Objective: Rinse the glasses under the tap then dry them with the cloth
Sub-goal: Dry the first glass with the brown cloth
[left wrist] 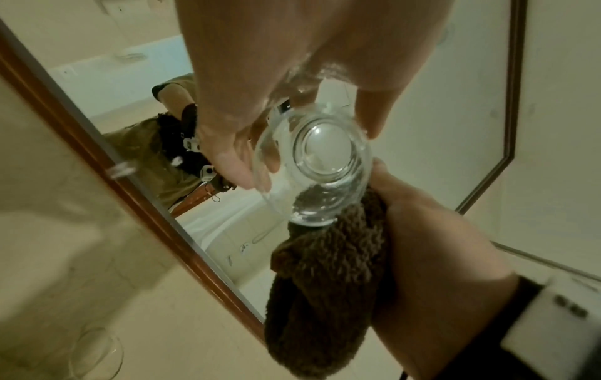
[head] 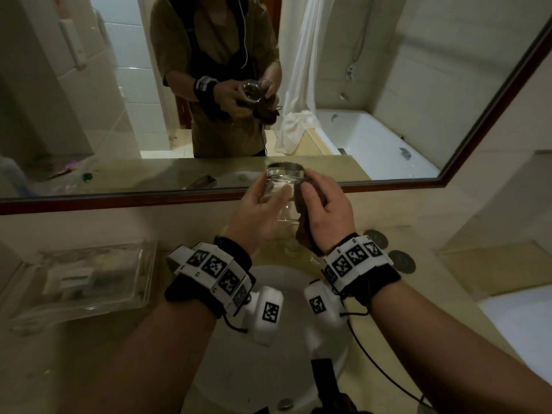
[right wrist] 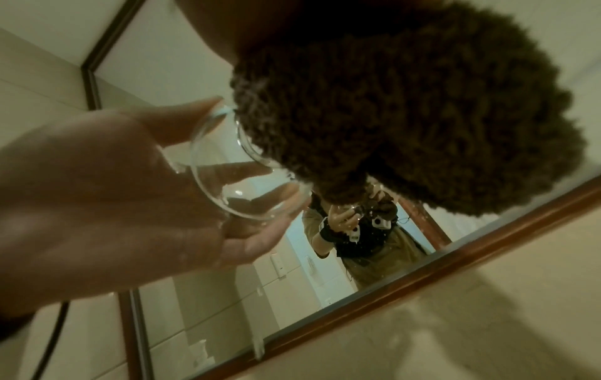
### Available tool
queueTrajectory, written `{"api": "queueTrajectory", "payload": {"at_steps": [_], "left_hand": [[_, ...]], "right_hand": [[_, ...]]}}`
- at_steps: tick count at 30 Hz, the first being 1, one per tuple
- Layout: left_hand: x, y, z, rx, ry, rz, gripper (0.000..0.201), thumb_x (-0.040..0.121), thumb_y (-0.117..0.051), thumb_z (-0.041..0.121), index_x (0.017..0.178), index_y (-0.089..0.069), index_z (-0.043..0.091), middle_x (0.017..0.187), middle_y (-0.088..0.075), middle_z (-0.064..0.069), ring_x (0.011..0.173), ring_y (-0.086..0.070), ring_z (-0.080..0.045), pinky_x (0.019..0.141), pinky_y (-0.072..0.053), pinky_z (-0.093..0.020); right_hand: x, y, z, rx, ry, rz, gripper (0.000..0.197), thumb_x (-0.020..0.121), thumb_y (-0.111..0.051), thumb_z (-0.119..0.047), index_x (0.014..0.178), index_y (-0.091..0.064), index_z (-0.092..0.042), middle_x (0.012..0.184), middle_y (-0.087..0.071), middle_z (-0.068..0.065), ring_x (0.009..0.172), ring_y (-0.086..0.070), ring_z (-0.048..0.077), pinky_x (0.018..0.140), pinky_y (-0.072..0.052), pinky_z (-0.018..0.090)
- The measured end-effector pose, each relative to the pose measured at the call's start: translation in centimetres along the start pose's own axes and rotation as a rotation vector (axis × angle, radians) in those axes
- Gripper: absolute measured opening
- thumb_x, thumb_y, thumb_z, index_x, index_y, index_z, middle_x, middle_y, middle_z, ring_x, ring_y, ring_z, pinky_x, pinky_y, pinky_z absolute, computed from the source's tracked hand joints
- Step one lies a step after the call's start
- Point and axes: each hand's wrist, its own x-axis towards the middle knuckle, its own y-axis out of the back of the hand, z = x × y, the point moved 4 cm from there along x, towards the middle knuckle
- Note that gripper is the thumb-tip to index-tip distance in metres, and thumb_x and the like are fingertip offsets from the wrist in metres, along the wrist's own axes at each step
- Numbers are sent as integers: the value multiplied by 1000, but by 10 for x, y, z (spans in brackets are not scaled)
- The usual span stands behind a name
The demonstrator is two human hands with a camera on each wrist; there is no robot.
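Note:
I hold a clear glass (head: pixel 286 174) tilted in front of the mirror, above the sink. My left hand (head: pixel 265 204) grips its left side, thumb and fingers curled round the wall. My right hand (head: pixel 316 201) holds a brown fluffy cloth (head: pixel 301 210) and presses it against the glass's right side. In the left wrist view the thick base of the glass (left wrist: pixel 328 151) faces the camera, with the cloth (left wrist: pixel 325 282) hanging below it. In the right wrist view the cloth (right wrist: pixel 406 115) covers part of the rim of the glass (right wrist: pixel 234 180). Most of my right fingers are hidden by the cloth.
The white sink basin (head: pixel 268 369) lies under my wrists. A second clear glass (left wrist: pixel 94 352) stands on the beige counter. A clear plastic tray (head: pixel 89 279) sits at the left and two dark round coasters (head: pixel 401 261) at the right. The framed mirror (head: pixel 448 180) is close behind.

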Motion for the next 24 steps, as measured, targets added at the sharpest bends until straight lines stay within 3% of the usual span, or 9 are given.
{"api": "queueTrajectory", "payload": {"at_steps": [2,5,7,9,11,13,15,18,24], "left_hand": [[0,-2,3,12,6,35,17,99,-52,18,104,-57,33,82,-67,13,67,-65,5,61,-51,-13],[1,-6,6,88,-20,152,9,92,-60,38,101,-58,40,96,-69,12,82,-68,-3,82,-56,-31],[1,-6,9,102,-58,229,16,90,-64,41,105,-62,35,99,-71,9,89,-69,-9,90,-56,-42],[2,-6,12,123,-76,270,39,84,-64,46,115,-62,24,103,-72,3,94,-70,-17,91,-54,-47],[4,-8,11,123,-52,297,60,74,-62,56,123,-57,22,104,-72,0,91,-70,-22,87,-55,-48],[3,-12,8,105,-12,308,65,74,-62,56,129,-52,24,105,-71,-3,86,-70,-24,78,-56,-43],[3,-18,5,90,14,296,54,84,-60,49,131,-50,24,109,-70,-6,87,-70,-28,75,-56,-42],[1,-28,6,73,31,288,34,98,-51,36,128,-53,20,113,-69,-8,95,-70,-29,78,-56,-42],[1,-45,14,210,-9,388,32,92,-57,44,120,-57,29,106,-69,-2,92,-69,-26,74,-56,-39]], "right_hand": [[0,2,-2,-29,18,-9,39,92,-49,-29,126,-59,-13,121,-59,-1,110,-50,4,98,-35,14],[0,3,-10,-44,49,-14,42,91,-48,-32,127,-59,-14,122,-59,0,113,-52,7,100,-38,18],[1,3,-16,-30,69,-13,41,91,-49,-31,125,-60,-12,122,-59,2,114,-53,10,101,-40,23],[3,3,-18,-6,84,-18,41,91,-49,-32,123,-61,-11,122,-60,3,114,-53,12,102,-41,27],[4,5,-18,17,90,-18,43,91,-47,-36,122,-62,-10,121,-61,2,115,-54,13,102,-42,29],[5,9,-14,25,82,-16,42,91,-47,-37,121,-62,-11,118,-60,-1,111,-54,9,99,-41,23],[6,13,-6,65,24,-20,38,92,-47,-34,120,-62,-13,113,-58,-7,105,-53,4,93,-40,15],[10,16,9,214,-131,-24,28,95,-50,-28,117,-63,-17,106,-59,-11,101,-55,5,91,-44,18],[17,27,8,189,-15,-33,39,90,-48,-34,116,-65,-12,115,-62,1,103,-53,5,92,-38,13]]}}
